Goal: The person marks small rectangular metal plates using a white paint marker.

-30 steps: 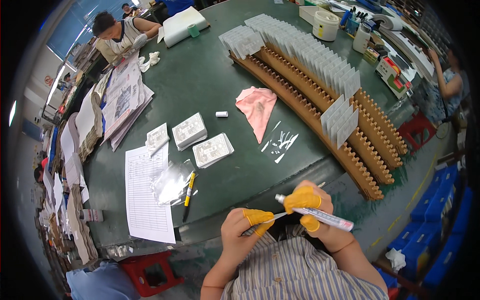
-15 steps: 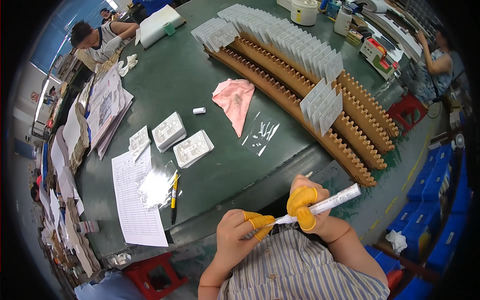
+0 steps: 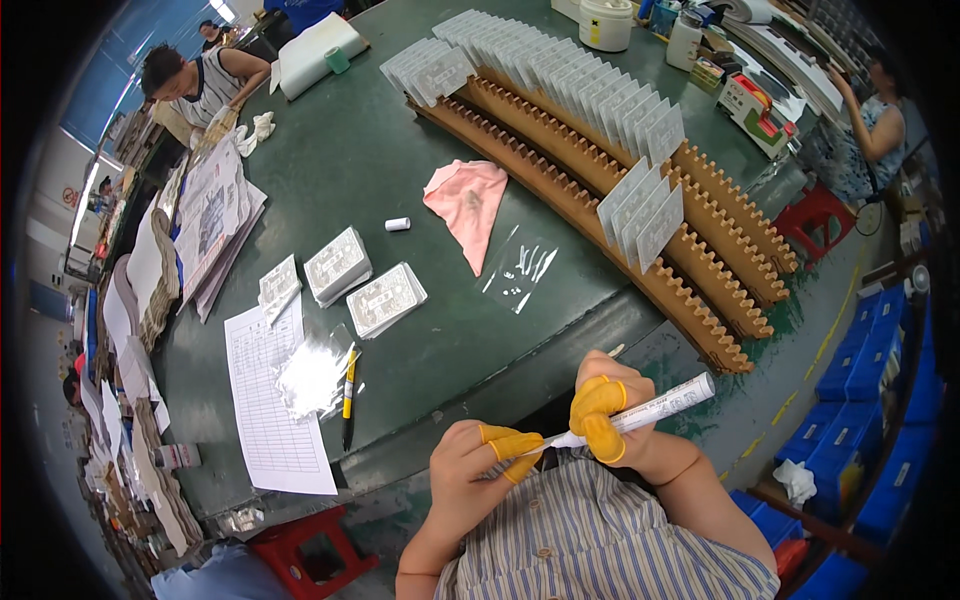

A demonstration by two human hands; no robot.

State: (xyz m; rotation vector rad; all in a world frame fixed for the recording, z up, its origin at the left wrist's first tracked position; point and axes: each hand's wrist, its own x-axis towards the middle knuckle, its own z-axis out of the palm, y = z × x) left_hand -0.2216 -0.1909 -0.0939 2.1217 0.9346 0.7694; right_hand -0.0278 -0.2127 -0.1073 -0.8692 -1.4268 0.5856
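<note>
In my right hand [image 3: 622, 405], closed with yellow finger cots on it, a white marker pen [image 3: 672, 400] slants with its tip toward my left hand [image 3: 478, 468]. The left, also in yellow finger cots, pinches something thin, seen nearly edge-on, by the marker's tip; its kind is hard to tell. Both hands are in front of my striped shirt, at the table's near edge. On the table lie two thick stacks of printed translucent cards [image 3: 338, 265] and a smaller stack [image 3: 280, 290]. A white cap [image 3: 397, 224] lies behind them.
Long brown notched racks [image 3: 560, 195] hold several upright cards [image 3: 640, 215] at the right. A pink cloth [image 3: 468, 205] and a clear sheet with white strokes [image 3: 520, 270] lie mid-table. Nearer are a paper form [image 3: 275, 445] and a yellow-black pen [image 3: 348, 398]. Another person sits far left.
My hands and the marker have shifted very slightly left, and the marker has rolled a little in my grip. At the far left, the other person's arm has moved down.
</note>
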